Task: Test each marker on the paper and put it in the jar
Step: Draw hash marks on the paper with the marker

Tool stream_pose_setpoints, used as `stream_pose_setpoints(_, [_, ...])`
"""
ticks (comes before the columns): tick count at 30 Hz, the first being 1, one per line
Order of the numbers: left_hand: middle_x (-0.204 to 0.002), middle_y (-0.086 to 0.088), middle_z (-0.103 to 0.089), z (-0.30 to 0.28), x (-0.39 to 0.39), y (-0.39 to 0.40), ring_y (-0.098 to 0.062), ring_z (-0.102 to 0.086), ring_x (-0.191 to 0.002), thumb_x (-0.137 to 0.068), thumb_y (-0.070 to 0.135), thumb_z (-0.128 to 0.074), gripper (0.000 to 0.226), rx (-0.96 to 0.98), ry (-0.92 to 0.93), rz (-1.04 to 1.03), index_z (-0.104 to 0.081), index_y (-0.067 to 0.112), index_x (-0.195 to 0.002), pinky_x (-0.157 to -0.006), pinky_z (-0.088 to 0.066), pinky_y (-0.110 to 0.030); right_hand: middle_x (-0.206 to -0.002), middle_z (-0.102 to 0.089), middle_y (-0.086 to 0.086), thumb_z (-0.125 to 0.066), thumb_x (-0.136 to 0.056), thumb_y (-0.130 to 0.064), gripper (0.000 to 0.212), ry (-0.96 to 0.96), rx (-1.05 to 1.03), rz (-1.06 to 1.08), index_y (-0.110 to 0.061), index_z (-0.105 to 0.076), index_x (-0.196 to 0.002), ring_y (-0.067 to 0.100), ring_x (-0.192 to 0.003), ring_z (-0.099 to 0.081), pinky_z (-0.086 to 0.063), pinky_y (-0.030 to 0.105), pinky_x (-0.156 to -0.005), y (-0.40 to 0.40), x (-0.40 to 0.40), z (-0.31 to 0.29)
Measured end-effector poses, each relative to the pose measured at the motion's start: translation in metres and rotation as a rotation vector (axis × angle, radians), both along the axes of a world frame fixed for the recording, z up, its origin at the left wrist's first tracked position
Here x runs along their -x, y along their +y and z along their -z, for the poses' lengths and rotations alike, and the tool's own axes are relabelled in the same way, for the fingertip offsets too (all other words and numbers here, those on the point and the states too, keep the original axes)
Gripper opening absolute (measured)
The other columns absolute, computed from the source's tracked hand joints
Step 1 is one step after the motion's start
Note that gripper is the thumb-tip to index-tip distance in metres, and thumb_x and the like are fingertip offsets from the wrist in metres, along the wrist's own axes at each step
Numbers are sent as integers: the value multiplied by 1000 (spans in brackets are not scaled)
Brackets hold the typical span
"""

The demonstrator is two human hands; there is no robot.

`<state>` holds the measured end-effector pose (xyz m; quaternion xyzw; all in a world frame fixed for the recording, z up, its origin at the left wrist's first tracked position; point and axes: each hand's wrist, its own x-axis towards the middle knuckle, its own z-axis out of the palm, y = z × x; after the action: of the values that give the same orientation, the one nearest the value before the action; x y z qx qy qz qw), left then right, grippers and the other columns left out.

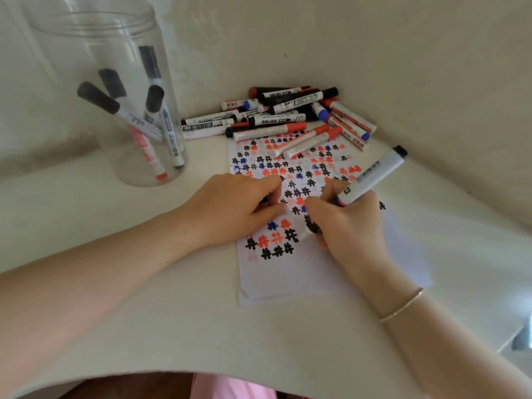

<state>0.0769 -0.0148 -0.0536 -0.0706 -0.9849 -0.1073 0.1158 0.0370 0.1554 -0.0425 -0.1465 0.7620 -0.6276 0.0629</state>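
Note:
A white sheet of paper (302, 272) lies on the table, its upper part covered with black, red and blue hash marks. My right hand (348, 226) grips a white marker (374, 175) with its black tip down on the paper and its black end pointing up and right. My left hand (236, 208) rests on the paper's left part with fingers curled; something small and dark shows under its fingers, maybe the cap. A clear jar (121, 90) stands at the back left with several markers upright inside.
A pile of several capped markers (288, 116) with black, red and blue caps lies behind the paper near the wall corner. The white table's curved front edge (172, 372) runs close to my body.

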Motion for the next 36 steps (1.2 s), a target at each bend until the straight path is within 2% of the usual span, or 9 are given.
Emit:
stream_pose_setpoints(3, [-57, 13, -44, -1, 0, -1, -1, -42, -50, -94, 48, -42, 26, 13, -2, 12, -40, 27, -79, -49, -28, -22, -47, -34, 6, -56, -73, 5, 26, 42, -55, 40, 0, -36, -57, 14, -41, -29, -27, 21, -38, 1, -2, 2])
stream_pose_setpoints(5, [-56, 13, -44, -2, 0, -1, -1, -42, -50, -93, 47, -40, 26, 27, -7, 19, -38, 27, -77, -49, -27, -22, -51, -37, 11, -57, -74, 4, 23, 57, -87, 35, 8, -37, -62, 17, -44, -31, -28, 22, -38, 1, -2, 1])
stream_pose_setpoints(9, [-57, 12, -44, -1, 1, -1, -1, -41, -50, -94, 45, -40, 26, 29, -12, 24, -38, 27, -75, -49, -29, -23, -54, -39, 14, -57, -75, 4, 21, 37, -78, 18, 12, -40, -66, 17, -42, -31, -30, 17, -35, 0, -3, 0])
stream_pose_setpoints(14, [-57, 12, -44, -1, 1, -1, -2, -42, -51, -95, 43, -43, 27, 33, -2, 25, -36, 28, -74, -49, -29, -22, -56, -35, 12, -56, -76, 4, 18, 89, -120, 27, 13, -42, -69, 11, -46, -27, -25, 16, -38, 1, -4, 1])
stream_pose_setpoints(19, [-56, 12, -43, -1, 1, -1, -1, -41, -49, -94, 45, -41, 26, 22, -9, 26, -37, 28, -75, -49, -29, -22, -50, -37, 11, -57, -76, 5, 19, 34, -99, 10, 9, -42, -65, 15, -39, -29, -28, 16, -35, 1, -3, -2])
stream_pose_setpoints(23, [-56, 11, -44, -1, 1, -1, -2, -41, -50, -93, 45, -38, 26, 27, -14, 29, -36, 28, -74, -49, -29, -23, -53, -41, 14, -59, -75, 2, 19, 69, -135, -6, 15, -46, -71, 18, -43, -34, -31, 23, -38, -1, -5, 1])
stream_pose_setpoints(27, [-57, 11, -44, -1, 2, -2, -3, -41, -50, -96, 43, -42, 28, 38, -20, 29, -35, 29, -73, -49, -29, -23, -52, -36, 10, -59, -79, -2, 21, 108, -161, 21, 11, -43, -71, 14, -44, -29, -29, 25, -41, -3, -6, 2])
stream_pose_setpoints(33, [-58, 11, -44, -1, 3, -3, -3, -41, -50, -95, 46, -41, 28, 50, -35, 20, -35, 29, -75, -51, -32, -24, -49, -29, 1, -56, -82, 1, 23, 155, -181, 36, 5, -39, -65, 10, -45, -25, -25, 17, -41, -3, -6, 2])
stream_pose_setpoints(36, [-57, 11, -44, -1, 3, -3, -2, -42, -50, -95, 47, -42, 27, 39, -37, 17, -37, 28, -76, -51, -32, -24, -50, -33, 8, -57, -78, 4, 22, 74, -123, 39, 10, -41, -65, 11, -41, -27, -26, 15, -36, -1, -4, -1])
